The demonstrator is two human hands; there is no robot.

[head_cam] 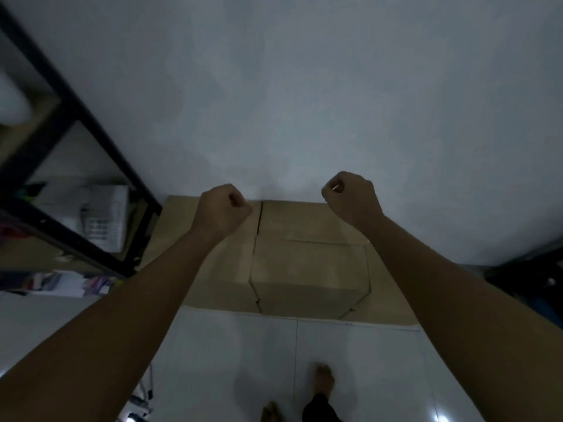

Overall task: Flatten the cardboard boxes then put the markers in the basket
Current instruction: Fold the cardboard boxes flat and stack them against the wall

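Head view: left hand point(221, 208) and right hand point(350, 194) both fisted, raised over the boxes point(304, 263), holding nothing I can make out; small glint in the right fist, can't tell what. Boxes on the floor point(350, 360) at 12 o'clock against the wall point(304, 86), looking mostly flat. Markers, basket not visible. Risks: dim light, bare foot point(324, 380) slipping on cardboard, shelf point(76, 147) at 9 o'clock catching an elbow.

White tiled floor point(350, 360) carries flattened cardboard point(304, 263) lying against the wall, and 2 bare feet point(324, 380). At left, a black shelf point(76, 123) holds papers point(100, 217).
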